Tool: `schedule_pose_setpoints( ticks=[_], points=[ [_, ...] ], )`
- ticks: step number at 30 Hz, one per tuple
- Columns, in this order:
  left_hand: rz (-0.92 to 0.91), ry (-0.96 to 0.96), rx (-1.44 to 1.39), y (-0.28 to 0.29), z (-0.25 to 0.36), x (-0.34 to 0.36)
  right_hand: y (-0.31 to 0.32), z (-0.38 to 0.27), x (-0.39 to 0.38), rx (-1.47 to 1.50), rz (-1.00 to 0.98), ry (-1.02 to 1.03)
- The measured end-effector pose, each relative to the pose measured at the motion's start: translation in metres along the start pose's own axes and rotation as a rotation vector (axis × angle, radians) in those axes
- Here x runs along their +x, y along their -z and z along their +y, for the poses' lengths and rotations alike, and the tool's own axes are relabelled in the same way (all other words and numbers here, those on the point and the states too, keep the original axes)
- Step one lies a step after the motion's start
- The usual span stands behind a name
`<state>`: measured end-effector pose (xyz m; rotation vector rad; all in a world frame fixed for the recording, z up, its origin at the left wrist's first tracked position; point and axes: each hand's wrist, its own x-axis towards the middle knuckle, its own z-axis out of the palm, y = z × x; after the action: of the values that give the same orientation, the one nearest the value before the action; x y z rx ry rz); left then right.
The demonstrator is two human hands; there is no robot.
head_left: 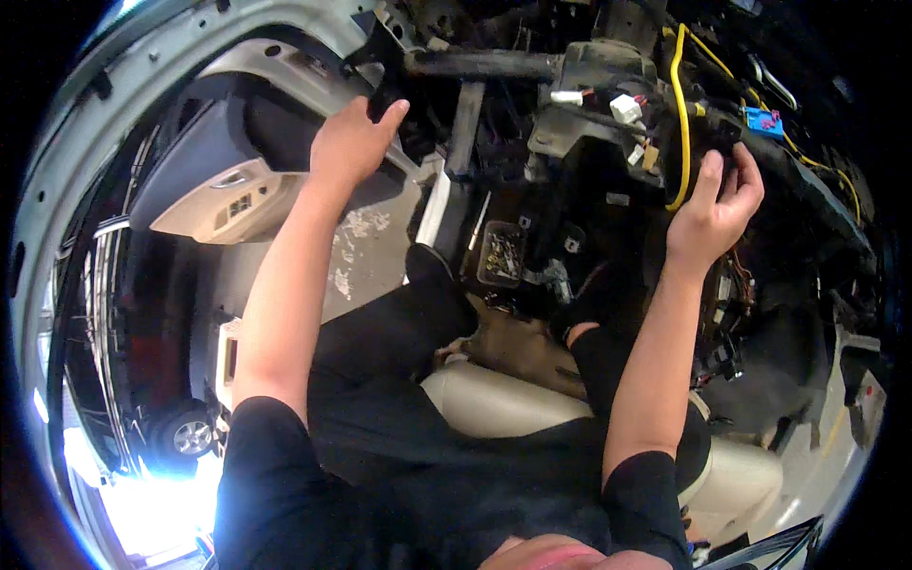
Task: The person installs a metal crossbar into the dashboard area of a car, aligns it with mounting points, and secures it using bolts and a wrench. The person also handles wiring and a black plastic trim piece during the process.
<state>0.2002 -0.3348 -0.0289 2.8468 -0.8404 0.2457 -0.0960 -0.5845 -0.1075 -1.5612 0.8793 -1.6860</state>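
My left hand [350, 144] is raised at the car's door side. Its fingers curl against a black piece [382, 90] beside the dash frame; the thumb stands up, and the fingertips are partly hidden. On the other side my right hand [714, 211] is lifted with bent fingers and the thumb up. A small dark part [730, 131] shows at its fingertips, too dark to name. Just left of that hand hangs a thick yellow cable [679, 114]. White connectors [627, 109] dangle from the stripped dash between my hands.
A metal cross beam [484, 65] spans the dash. On the floor sits a clear tray [502, 254] of small fasteners. The beige and grey door [228, 199] hangs open at left. A blue connector [763, 122] lies at right. I sit on a beige seat [503, 404].
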Motion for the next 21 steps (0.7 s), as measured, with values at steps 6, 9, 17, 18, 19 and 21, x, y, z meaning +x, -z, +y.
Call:
schedule_pose_setpoints(
  ticks=[6,9,17,18,19,21],
  points=[
    [-0.183,0.078,-0.382,-0.022,-0.01,0.02,0.004,0.035,0.018,-0.175,-0.02,-0.189],
    [-0.145,0.039,-0.338,-0.028,-0.014,0.024,-0.007,0.039,0.018,-0.298,0.02,-0.139],
    [-0.039,-0.037,-0.233,-0.036,-0.029,0.022,-0.016,0.051,0.012,-0.435,0.042,-0.066],
    [-0.019,-0.052,-0.209,-0.04,-0.028,0.02,-0.017,0.057,0.013,-0.457,0.065,0.004],
    [0.002,-0.066,-0.183,-0.043,-0.028,0.016,-0.018,0.062,0.011,-0.444,0.062,0.041],
    [0.025,-0.03,-0.165,-0.034,-0.011,0.024,-0.022,0.069,0.015,-0.445,0.078,0.108]
  ],
)
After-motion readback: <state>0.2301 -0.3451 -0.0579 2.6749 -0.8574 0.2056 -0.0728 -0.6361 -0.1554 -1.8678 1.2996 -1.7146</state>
